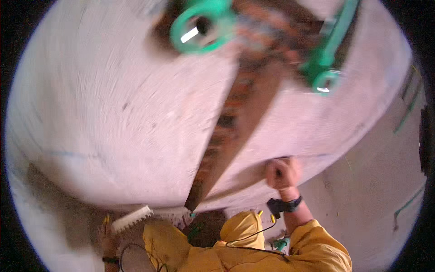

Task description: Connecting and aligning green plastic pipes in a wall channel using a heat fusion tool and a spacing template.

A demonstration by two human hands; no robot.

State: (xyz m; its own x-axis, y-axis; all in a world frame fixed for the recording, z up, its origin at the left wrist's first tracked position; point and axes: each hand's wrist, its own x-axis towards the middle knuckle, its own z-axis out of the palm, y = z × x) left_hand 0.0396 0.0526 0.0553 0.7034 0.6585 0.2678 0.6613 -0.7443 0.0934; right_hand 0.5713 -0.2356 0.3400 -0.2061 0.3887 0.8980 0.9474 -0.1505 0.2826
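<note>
My right hand is closed in a fist against the pale plastered wall, right of a channel. A dark edge shows at its fingers, but motion blur hides what it grips. Low on the left, my left hand is at the end of a pale, flat tool with a toothed edge. Its fingers seem to close on that end, and a small yellow part shows beside them. The wall channel runs down between the plaster faces, with rough reddish brick inside.
Green pipe with a round fitting sticks out at the top. A second green pipe fitting stands to its right. Another wall lies at the right. Below are my yellow clothing, a thin dark cord and a green piece.
</note>
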